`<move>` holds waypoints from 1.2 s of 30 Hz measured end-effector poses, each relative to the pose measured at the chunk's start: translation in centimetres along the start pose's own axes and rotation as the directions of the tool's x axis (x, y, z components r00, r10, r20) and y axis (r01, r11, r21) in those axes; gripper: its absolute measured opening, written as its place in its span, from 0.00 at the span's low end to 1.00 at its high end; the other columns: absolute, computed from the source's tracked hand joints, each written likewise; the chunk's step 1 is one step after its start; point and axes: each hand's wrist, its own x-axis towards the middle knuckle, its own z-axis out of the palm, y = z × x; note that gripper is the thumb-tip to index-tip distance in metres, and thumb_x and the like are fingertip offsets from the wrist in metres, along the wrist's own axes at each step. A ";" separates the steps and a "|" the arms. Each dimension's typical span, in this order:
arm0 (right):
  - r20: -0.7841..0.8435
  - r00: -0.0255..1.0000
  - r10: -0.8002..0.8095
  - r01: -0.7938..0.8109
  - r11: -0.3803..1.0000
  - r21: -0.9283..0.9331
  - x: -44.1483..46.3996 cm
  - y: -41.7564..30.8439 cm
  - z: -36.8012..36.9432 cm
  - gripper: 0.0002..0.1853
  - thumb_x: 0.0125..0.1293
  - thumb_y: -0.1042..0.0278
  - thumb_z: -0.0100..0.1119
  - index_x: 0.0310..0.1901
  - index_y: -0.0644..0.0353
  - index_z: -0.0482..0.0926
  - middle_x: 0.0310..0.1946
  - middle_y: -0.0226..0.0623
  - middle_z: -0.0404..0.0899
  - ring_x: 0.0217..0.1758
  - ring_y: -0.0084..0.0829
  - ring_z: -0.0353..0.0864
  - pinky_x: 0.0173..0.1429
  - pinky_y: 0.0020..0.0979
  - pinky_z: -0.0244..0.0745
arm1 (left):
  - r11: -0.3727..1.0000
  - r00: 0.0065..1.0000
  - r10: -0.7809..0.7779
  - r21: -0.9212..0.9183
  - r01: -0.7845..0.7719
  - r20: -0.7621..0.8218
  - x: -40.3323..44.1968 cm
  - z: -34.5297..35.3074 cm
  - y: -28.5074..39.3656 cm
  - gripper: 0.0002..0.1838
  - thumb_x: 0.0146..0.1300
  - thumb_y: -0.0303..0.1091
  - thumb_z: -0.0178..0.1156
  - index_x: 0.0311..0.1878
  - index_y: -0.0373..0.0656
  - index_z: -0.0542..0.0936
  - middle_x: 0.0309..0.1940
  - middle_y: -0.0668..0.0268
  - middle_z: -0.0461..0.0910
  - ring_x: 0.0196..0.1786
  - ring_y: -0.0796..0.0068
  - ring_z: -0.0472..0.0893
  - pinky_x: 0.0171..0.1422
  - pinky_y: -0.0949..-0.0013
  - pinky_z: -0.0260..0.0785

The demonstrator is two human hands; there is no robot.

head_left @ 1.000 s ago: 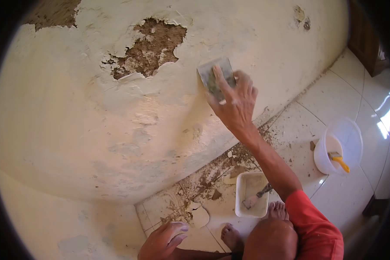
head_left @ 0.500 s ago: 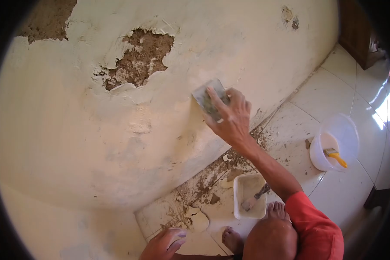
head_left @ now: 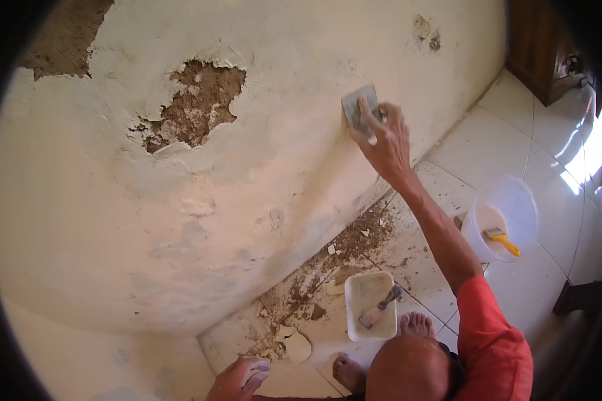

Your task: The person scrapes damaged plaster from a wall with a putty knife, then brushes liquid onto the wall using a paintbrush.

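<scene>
My right hand [head_left: 389, 144] grips a flat grey rectangular scraper [head_left: 356, 100], fingers spread across its face, and holds it against the plastered wall [head_left: 281, 127]. To its left, a large broken patch [head_left: 207, 100] bares rough brown material under the plaster. Low in the view is my left hand [head_left: 237, 379], with whitish fingertips and a gap between thumb and fingers. I see nothing in it. Just beyond it on the floor lie broken plaster flakes [head_left: 295, 345].
A white tray [head_left: 349, 314] holding a putty knife [head_left: 381, 307] stands by my feet. Farther right is a translucent bucket [head_left: 525, 217] with a yellow-handled paintbrush [head_left: 505, 242]. Brown debris [head_left: 351, 244] lines the wall's base. Wooden furniture [head_left: 542, 53] stands at upper right.
My right hand has moved up and to the right along the wall with the scraper. The view has shifted slightly. My left hand stays low, in much the same pose.
</scene>
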 end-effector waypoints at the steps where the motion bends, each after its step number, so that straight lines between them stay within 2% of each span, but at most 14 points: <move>1: -0.007 1.000 -0.004 0.004 1.000 -0.003 -1.0 0.1 -0.6 0.33 0.54 0.50 0.71 0.63 0.43 0.76 0.50 0.44 0.69 0.51 0.38 0.70 0.46 0.39 0.65 | 1.000 1.000 -0.004 -0.017 0.005 0.030 0.0 -0.4 1.0 0.16 0.69 0.35 0.53 0.55 0.35 0.74 0.48 0.53 0.82 0.52 0.62 0.81 0.58 0.64 0.70; 5: 0.034 0.992 0.121 -0.121 0.993 0.000 0.2 0.4 -2.8 0.32 0.55 0.50 0.70 0.63 0.47 0.77 0.50 0.46 0.70 0.52 0.40 0.71 0.48 0.42 0.69 | 0.997 0.997 0.064 -0.035 -0.062 0.040 0.4 -0.4 2.0 0.16 0.70 0.35 0.53 0.55 0.35 0.74 0.47 0.53 0.82 0.51 0.61 0.81 0.57 0.64 0.70; 8: 0.045 0.901 0.432 -0.431 0.879 0.203 4.9 -1.8 -2.8 0.30 0.59 0.48 0.66 0.62 0.50 0.77 0.49 0.50 0.70 0.48 0.40 0.73 0.46 0.41 0.71 | 1.000 0.999 0.004 0.002 -0.004 0.051 0.1 -0.4 2.5 0.15 0.70 0.35 0.53 0.55 0.36 0.74 0.46 0.53 0.82 0.51 0.60 0.81 0.57 0.64 0.70; 12: 0.066 0.981 0.185 -0.181 0.981 -0.068 1.5 -6.0 -0.5 0.34 0.57 0.51 0.70 0.66 0.47 0.73 0.50 0.49 0.70 0.49 0.39 0.73 0.41 0.36 0.75 | 0.998 0.994 -0.063 -0.006 0.064 0.087 0.5 -0.6 3.2 0.16 0.69 0.36 0.55 0.56 0.39 0.75 0.48 0.54 0.82 0.52 0.60 0.81 0.57 0.64 0.71; 14: 0.080 0.994 0.071 -0.074 0.997 0.036 -2.7 -6.9 -1.2 0.37 0.53 0.49 0.72 0.65 0.48 0.73 0.48 0.50 0.70 0.50 0.38 0.70 0.45 0.40 0.69 | 0.994 0.993 -0.108 -0.008 0.109 0.056 0.1 -0.2 3.0 0.18 0.68 0.38 0.56 0.57 0.41 0.75 0.50 0.56 0.82 0.54 0.61 0.81 0.58 0.63 0.71; 16: 0.131 0.987 0.090 -0.110 0.983 0.149 -4.9 -6.0 -1.0 0.37 0.52 0.52 0.74 0.65 0.47 0.73 0.50 0.51 0.69 0.51 0.39 0.71 0.46 0.40 0.71 | 0.990 0.996 0.086 0.110 -0.090 0.039 0.2 -0.9 4.1 0.14 0.66 0.32 0.60 0.53 0.41 0.75 0.46 0.58 0.80 0.48 0.56 0.81 0.53 0.63 0.73; 18: 0.130 0.948 0.290 -0.315 0.911 0.267 -2.7 -5.9 -1.4 0.36 0.54 0.55 0.73 0.66 0.48 0.72 0.52 0.52 0.69 0.50 0.39 0.73 0.47 0.43 0.78 | 0.989 0.994 0.107 0.098 -0.108 0.014 0.1 -1.0 3.9 0.14 0.66 0.34 0.60 0.52 0.42 0.75 0.46 0.58 0.80 0.47 0.56 0.81 0.52 0.62 0.73; 22: -0.031 0.979 0.202 -0.199 0.977 0.069 0.6 -6.2 -0.9 0.37 0.54 0.55 0.73 0.66 0.47 0.71 0.52 0.48 0.68 0.54 0.38 0.70 0.52 0.46 0.71 | 0.967 0.975 0.220 0.130 -0.221 0.019 0.6 -0.5 3.0 0.14 0.66 0.37 0.59 0.52 0.43 0.74 0.42 0.55 0.78 0.44 0.52 0.78 0.48 0.59 0.71; 28: 0.387 0.915 -0.115 0.106 0.993 0.043 -9.5 -8.2 -3.7 0.39 0.52 0.57 0.74 0.66 0.55 0.71 0.50 0.44 0.70 0.55 0.36 0.69 0.50 0.36 0.70 | 0.940 0.980 0.195 0.279 -0.197 0.035 0.9 -0.1 4.2 0.15 0.67 0.41 0.57 0.51 0.43 0.75 0.45 0.58 0.80 0.47 0.55 0.80 0.50 0.57 0.72; 31: 0.503 0.863 -0.043 -0.105 0.959 0.263 -12.0 -8.0 -6.7 0.36 0.56 0.51 0.69 0.64 0.59 0.72 0.53 0.43 0.72 0.54 0.38 0.71 0.50 0.35 0.71 | 0.895 0.945 0.326 0.308 -0.323 0.043 0.8 0.5 3.9 0.16 0.68 0.43 0.55 0.51 0.42 0.75 0.45 0.57 0.79 0.47 0.54 0.79 0.52 0.56 0.72; 32: 0.727 0.685 0.057 -0.565 0.672 0.479 -12.2 -7.9 -8.0 0.35 0.59 0.49 0.66 0.64 0.60 0.72 0.52 0.42 0.74 0.50 0.37 0.73 0.50 0.37 0.72 | 0.895 0.943 0.330 0.304 -0.325 0.036 0.8 0.5 4.0 0.16 0.68 0.43 0.55 0.51 0.42 0.75 0.45 0.57 0.79 0.47 0.54 0.79 0.52 0.56 0.72; 33: 0.896 0.443 -0.007 -0.880 0.188 0.437 -12.5 -7.9 -9.0 0.34 0.61 0.48 0.63 0.63 0.62 0.71 0.51 0.42 0.76 0.46 0.36 0.76 0.49 0.38 0.73 | 0.888 0.933 0.358 0.293 -0.354 0.041 0.9 0.6 4.1 0.16 0.68 0.43 0.55 0.50 0.41 0.75 0.46 0.57 0.79 0.48 0.54 0.79 0.53 0.56 0.71; 34: 0.893 0.450 -0.007 -0.874 0.200 0.442 -13.1 -7.7 -9.8 0.34 0.61 0.48 0.63 0.63 0.62 0.71 0.51 0.42 0.76 0.46 0.36 0.76 0.49 0.38 0.73 | 0.879 0.921 0.388 0.283 -0.384 0.047 1.0 0.6 4.2 0.16 0.69 0.42 0.54 0.50 0.41 0.75 0.46 0.56 0.78 0.49 0.54 0.79 0.53 0.57 0.71; 36: 0.975 0.191 -0.113 -0.942 -0.300 0.150 -14.4 -7.6 -11.1 0.33 0.65 0.42 0.55 0.62 0.62 0.70 0.51 0.40 0.79 0.46 0.35 0.79 0.50 0.40 0.75 | 0.849 0.887 0.462 0.281 -0.448 0.017 1.4 0.5 4.1 0.14 0.67 0.38 0.55 0.49 0.39 0.72 0.43 0.56 0.77 0.46 0.55 0.79 0.51 0.57 0.70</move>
